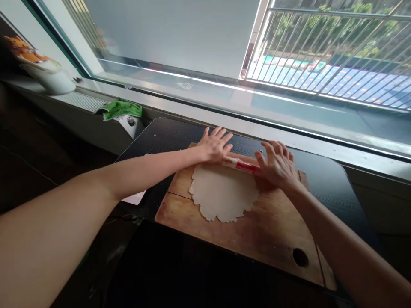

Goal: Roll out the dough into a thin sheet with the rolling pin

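Note:
A flat, ragged-edged sheet of dough [224, 194] lies on a wooden cutting board [276, 231]. Across the dough's far edge sits a rolling pin [240, 165] with a red and white label or wrap. The palm of my left hand [215, 145] rests at the pin's left end, fingers stretched out and spread. At the right end, my right hand [278, 164] also presses on the pin, its fingers apart and slightly bent. Both palms hide the ends of the pin.
The board lies on a black table [334, 192] against a window sill. A green cloth [123, 109] and a white bucket [54, 77] with an orange plush toy [24, 49] are at the left. A pale flat item [135, 197] lies under my left forearm.

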Available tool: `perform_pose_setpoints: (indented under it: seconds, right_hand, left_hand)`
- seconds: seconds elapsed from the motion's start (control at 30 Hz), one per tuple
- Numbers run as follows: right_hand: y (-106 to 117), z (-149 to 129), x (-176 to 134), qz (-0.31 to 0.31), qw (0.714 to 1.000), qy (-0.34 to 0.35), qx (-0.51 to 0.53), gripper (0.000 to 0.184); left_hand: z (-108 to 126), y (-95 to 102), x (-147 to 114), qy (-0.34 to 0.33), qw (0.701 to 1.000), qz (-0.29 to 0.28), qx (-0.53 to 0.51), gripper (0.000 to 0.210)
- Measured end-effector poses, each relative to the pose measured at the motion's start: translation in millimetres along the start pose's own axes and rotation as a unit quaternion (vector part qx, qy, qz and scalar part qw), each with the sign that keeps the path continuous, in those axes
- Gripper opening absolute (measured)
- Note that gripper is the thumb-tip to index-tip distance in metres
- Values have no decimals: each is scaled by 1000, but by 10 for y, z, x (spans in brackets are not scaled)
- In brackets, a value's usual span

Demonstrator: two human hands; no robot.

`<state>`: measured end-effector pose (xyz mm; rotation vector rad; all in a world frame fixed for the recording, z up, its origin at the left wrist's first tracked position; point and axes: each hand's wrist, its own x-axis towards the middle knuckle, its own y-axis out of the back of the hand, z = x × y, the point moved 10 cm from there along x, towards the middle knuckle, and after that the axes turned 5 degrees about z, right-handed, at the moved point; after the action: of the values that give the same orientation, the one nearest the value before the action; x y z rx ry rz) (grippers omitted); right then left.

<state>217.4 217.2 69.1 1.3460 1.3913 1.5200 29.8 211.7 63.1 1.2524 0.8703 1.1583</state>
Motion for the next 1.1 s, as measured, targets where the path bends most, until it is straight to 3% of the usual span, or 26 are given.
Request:
perform_pose_setpoints:
  seconds: [0.07,0.13,0.23,0.3,0.37,0.5,0.57,0.67,0.77,0.97,1.03,1.1]
  right_hand:
    - [-43,129,240,-19,998,-65,-1,66]
    - [-101,169,263,-47,995,-86,-9,68]
    - [-150,23,-67,-54,998,-8,-15,63]
    - [-92,-102,-272,-14,998,59,-6,59]
    - [-18,-122,-247,26,997,70,3,56]
    - [-58,112,230,-1,998,-56,16,62]
    - [-79,141,258,-19,997,-79,16,64]
    - [-55,-10,-92,0,1000,-4,6,61]
    - [6,-139,-370,38,997,62,-6,57]
    - [-79,91,234,-13,998,-59,22,65]
    - [-77,66,181,-9,999,-43,27,64]
    - [-44,-46,-55,20,999,23,27,60]
  left_hand:
    - [-112,29,216,43,999,11,8,60]
    - [-132,-5,235,49,999,-11,8,61]
    - [20,-122,-77,-15,998,-65,-4,60]
    - [127,-100,-248,-61,997,-51,-4,58]
    - [119,-45,-205,-58,998,-25,-2,58]
    - [-124,52,213,48,999,17,8,58]
    - [-164,46,225,68,998,12,6,58]
    - [-4,-71,-104,3,999,-33,-4,59]
    - [138,-41,-331,-61,998,-10,4,59]
    - [-165,-6,209,57,998,-14,3,63]
    - [-146,-29,156,50,998,-29,-3,64]
    - [-12,-81,-52,-6,999,-50,-11,64]
